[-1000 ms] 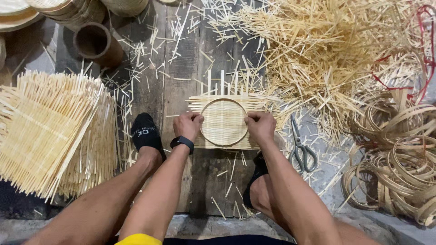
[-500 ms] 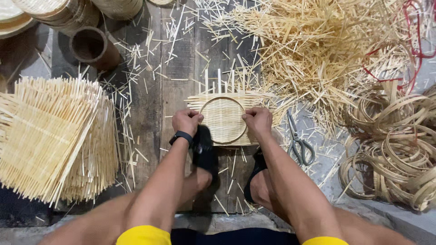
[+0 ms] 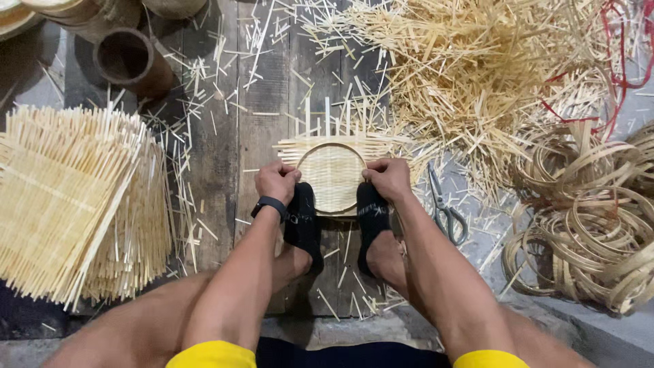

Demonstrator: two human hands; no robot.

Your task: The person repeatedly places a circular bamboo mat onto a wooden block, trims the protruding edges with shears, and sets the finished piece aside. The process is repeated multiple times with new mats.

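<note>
While our feet in black socks (image 3: 304,219) pin the near edge of the woven bamboo mat (image 3: 333,172), we grip it from both sides on the plank floor (image 3: 264,82). Our left hand (image 3: 276,181), with a dark wristband (image 3: 270,204) just behind it, is curled shut, fingers pinching the left rim of the round hoop (image 3: 300,162) that lies on the mat. Our right hand (image 3: 387,177) mirrors it, closed on the hoop's right rim, knuckles up. The mat sits near the middle of the planks, its loose strip ends sticking out toward the far edge and to either side.

At the left edge of the floor lies a thick stack of finished woven mats (image 3: 65,204), fringed all round with strip ends. Toward the far left corner stands a dark bamboo tube (image 3: 126,58), open mouth up, with pale round baskets (image 3: 61,10) beyond it, cut off by the picture's border. Across the far right a big loose heap of bamboo slivers (image 3: 477,61) spreads, threaded with red cord (image 3: 623,48). Just beside our right forearm a pair of scissors (image 3: 446,208) lies on the floor, blades pointing away from us. Along the right edge coils of bamboo hoops (image 3: 586,225) pile up, overlapping one another. Short offcuts litter the planks between all of these.
</note>
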